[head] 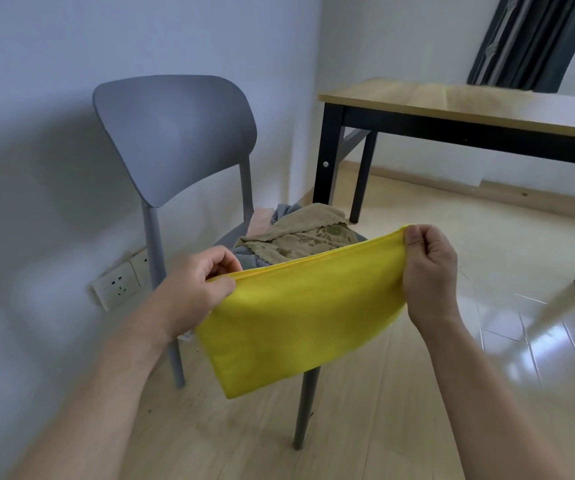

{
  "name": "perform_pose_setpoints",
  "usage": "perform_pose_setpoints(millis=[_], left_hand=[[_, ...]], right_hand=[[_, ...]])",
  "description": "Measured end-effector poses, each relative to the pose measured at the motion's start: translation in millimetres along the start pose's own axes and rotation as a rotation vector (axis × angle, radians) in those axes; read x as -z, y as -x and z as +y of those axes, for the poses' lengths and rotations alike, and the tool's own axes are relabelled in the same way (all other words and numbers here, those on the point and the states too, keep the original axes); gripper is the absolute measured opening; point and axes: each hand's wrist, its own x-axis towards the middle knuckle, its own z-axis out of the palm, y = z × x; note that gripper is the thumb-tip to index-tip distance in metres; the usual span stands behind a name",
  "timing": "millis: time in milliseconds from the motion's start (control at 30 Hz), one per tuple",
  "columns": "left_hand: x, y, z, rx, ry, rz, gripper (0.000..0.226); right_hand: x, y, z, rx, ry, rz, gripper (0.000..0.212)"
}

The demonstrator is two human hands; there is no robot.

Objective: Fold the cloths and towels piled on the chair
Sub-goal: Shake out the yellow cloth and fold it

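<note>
While both hands pinch its top edge, the yellow cloth [300, 313] hangs stretched in the air in front of the chair: the left hand [203, 282] clamps the corner at about 9 o'clock of the cloth between thumb and curled fingers, and the right hand [428, 268] clamps the corner at about 2 o'clock the same way. It looks doubled already, so I judge this a mid-fold step; the next move likely calls for bringing the two pinched corners together and keeping the edges matched. Behind the cloth, at 12 o'clock, the grey chair [175, 133] serves as the holder: its seat carries a pile with an olive patterned towel [307, 233] on top, grey and pink pieces beneath. At 2 o'clock stands a wooden table [452, 102].
</note>
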Motion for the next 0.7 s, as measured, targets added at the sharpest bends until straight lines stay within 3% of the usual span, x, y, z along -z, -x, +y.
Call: perform_pose_setpoints(millis=[233,400,467,533,567,700], left_hand=[[-4,1,-5,-0.084,-0.251,0.04,0.025],[-11,-3,-7,-0.111,-0.279,0.068,0.047],[-13,-10,-12,-0.115,-0.252,0.059,0.038],[-16,-19,-18,-0.131,-0.278,0.006,0.009],[-18,-24,-22,-0.134,-0.312,-0.024,0.004],[-28,-34,-44,-0.127,-0.458,-0.046,0.017]], right_hand=[[2,-7,5,-0.06,0.127,0.147,0.036],[2,-10,13,-0.197,0.157,0.06,0.038],[0,-14,18,-0.265,0.155,0.011,0.035],[-2,-16,26,-0.331,0.162,-0.063,0.024],[-3,-17,32,-0.365,0.153,-0.095,0.02],[-9,-12,56,-0.468,0.138,-0.155,0.022]])
